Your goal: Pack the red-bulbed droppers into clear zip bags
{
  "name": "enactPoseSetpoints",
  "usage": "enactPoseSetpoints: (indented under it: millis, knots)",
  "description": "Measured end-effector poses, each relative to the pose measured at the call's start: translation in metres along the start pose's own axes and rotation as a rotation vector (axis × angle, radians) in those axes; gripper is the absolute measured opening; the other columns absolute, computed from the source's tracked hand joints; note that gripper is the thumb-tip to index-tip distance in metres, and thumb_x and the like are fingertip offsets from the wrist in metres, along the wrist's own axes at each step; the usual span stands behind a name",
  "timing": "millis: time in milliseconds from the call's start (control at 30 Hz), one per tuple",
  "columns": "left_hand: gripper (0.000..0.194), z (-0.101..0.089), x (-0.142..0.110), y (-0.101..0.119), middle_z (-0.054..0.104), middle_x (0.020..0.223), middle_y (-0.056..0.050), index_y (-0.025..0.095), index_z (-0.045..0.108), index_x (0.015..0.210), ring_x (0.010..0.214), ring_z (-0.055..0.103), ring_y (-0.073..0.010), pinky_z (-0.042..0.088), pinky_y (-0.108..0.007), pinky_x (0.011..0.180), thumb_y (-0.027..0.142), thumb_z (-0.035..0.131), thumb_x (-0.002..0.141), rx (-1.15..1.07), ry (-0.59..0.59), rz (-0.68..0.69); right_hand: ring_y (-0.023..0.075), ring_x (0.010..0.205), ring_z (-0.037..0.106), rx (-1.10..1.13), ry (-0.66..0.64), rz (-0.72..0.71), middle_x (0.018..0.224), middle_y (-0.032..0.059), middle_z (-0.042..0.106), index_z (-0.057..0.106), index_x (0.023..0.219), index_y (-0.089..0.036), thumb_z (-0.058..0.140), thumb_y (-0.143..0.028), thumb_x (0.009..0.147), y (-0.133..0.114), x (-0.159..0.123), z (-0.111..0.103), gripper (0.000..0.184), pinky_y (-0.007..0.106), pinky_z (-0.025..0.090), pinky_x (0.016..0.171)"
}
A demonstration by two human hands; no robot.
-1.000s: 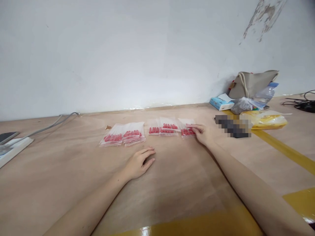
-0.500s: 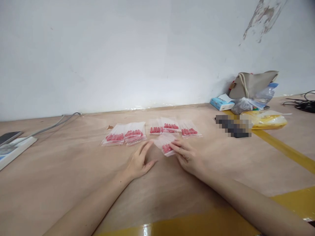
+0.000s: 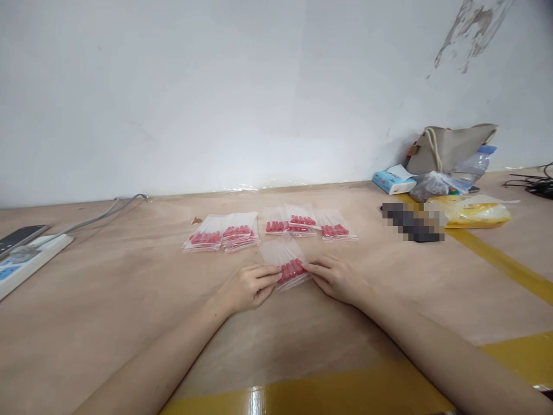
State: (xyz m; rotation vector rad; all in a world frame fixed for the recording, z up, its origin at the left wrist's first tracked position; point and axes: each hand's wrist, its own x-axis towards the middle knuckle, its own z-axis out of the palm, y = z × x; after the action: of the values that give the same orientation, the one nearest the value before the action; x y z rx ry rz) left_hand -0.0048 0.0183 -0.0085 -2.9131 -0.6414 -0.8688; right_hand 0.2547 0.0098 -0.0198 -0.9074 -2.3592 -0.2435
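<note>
Between my hands, a small clear zip bag with several red capsule-like pieces in a row lies at the front of the group. My left hand pinches its left edge, and my right hand grips its right edge; the fingers of both are closed. Behind it, more such bags lie in overlapping groups: a left stack, a second stack touching it, a middle pair and a single-looking bag on the right.
A power strip and a phone lie at the left, with a grey cable. To the right are a blue tissue pack, a beige bag, a yellow package and a blurred dark object. A white wall stands behind.
My right hand has brought one bag from the right group toward me, to the middle. My left hand has closed on the bag's left side.
</note>
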Motion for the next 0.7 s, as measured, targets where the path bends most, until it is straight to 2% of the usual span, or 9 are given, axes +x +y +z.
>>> enactPoseSetpoints:
  millis: [133, 267, 367, 467, 567, 700]
  knots:
    - [0.035, -0.0007, 0.0005, 0.0071, 0.062, 0.109, -0.009, 0.015, 0.057, 0.109, 0.096, 0.060, -0.0200, 0.051, -0.032, 0.084, 0.034, 0.059, 0.079, -0.016, -0.005, -0.028, 0.0130, 0.069, 0.058, -0.124, -0.011, -0.052, 0.075, 0.0031, 0.066, 0.064, 0.093, -0.021, 0.048, -0.019, 0.083, -0.0002, 0.0013, -0.0037, 0.019, 0.024, 0.042, 0.062]
    - [0.015, 0.0019, 0.0032, 0.0098, 0.066, 0.095, -0.005, 0.016, 0.060, 0.098, 0.085, 0.063, -0.0155, 0.053, -0.027, 0.078, 0.018, 0.051, 0.086, 0.127, 0.083, 0.078, 0.0116, 0.064, 0.056, -0.143, 0.019, -0.060, 0.069, 0.0019, 0.064, 0.064, 0.085, -0.020, 0.047, -0.019, 0.082, -0.0058, 0.0029, -0.0051, 0.017, 0.023, 0.038, 0.057]
    - [0.017, 0.0013, 0.0037, 0.0072, 0.067, 0.092, -0.005, 0.015, 0.060, 0.094, 0.080, 0.064, -0.0147, 0.054, -0.027, 0.074, 0.013, 0.044, 0.088, 0.230, 0.103, 0.165, 0.0106, 0.059, 0.053, -0.154, 0.006, -0.091, 0.062, 0.0005, 0.060, 0.063, 0.077, -0.019, 0.048, -0.019, 0.081, -0.0078, 0.0033, -0.0057, 0.016, 0.023, 0.035, 0.055]
    - [0.019, -0.0009, 0.0021, 0.0040, 0.067, 0.093, -0.007, 0.015, 0.059, 0.094, 0.079, 0.065, -0.0155, 0.055, -0.027, 0.071, 0.012, 0.041, 0.089, 0.302, 0.073, 0.209, 0.0102, 0.057, 0.051, -0.181, 0.009, -0.131, 0.059, -0.0002, 0.057, 0.061, 0.074, -0.019, 0.047, -0.019, 0.081, -0.0072, 0.0038, -0.0065, 0.016, 0.024, 0.032, 0.054]
    - [0.019, -0.0018, 0.0006, 0.0021, 0.067, 0.093, -0.007, 0.015, 0.059, 0.094, 0.081, 0.065, -0.0169, 0.055, -0.027, 0.068, 0.010, 0.043, 0.088, 0.346, 0.064, 0.245, 0.0099, 0.058, 0.050, -0.197, 0.030, -0.156, 0.060, -0.0005, 0.057, 0.061, 0.074, -0.019, 0.047, -0.019, 0.082, -0.0049, 0.0040, -0.0077, 0.016, 0.025, 0.031, 0.054]
    - [0.015, -0.0009, 0.0014, 0.0015, 0.068, 0.091, -0.005, 0.016, 0.059, 0.091, 0.080, 0.065, -0.0156, 0.054, -0.026, 0.069, 0.010, 0.045, 0.087, 0.343, 0.112, 0.252, 0.0097, 0.060, 0.050, -0.193, 0.044, -0.165, 0.062, -0.0006, 0.058, 0.061, 0.073, -0.020, 0.048, -0.020, 0.083, -0.0054, 0.0054, -0.0077, 0.016, 0.025, 0.032, 0.055]
